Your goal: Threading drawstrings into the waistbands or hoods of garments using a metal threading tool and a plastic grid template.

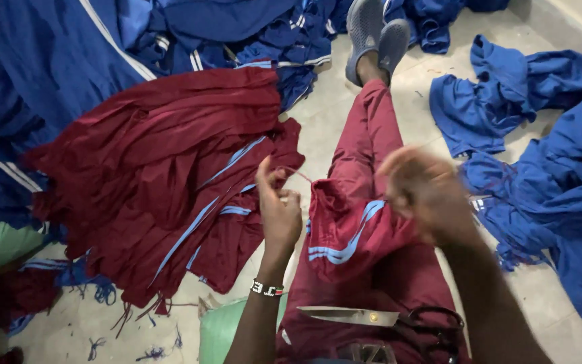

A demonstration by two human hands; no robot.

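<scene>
A maroon garment point(345, 229) with light blue stripes lies across my lap and outstretched leg. My left hand point(279, 209) pinches a thin maroon drawstring point(299, 174) at the garment's upper edge, thumb raised. My right hand point(426, 192) is blurred, fingers curled, just above the garment's right side; I cannot tell whether it holds anything. Large scissors point(372, 317) with black handles rest on my lap near my waist, touched by neither hand.
A stack of maroon garments point(163, 175) lies on the floor to the left. Blue garments are heaped at the back left point(55, 61) and right point(554, 175). My feet in grey shoes point(375, 34) point away. A green sack point(220, 330) sits below my left arm.
</scene>
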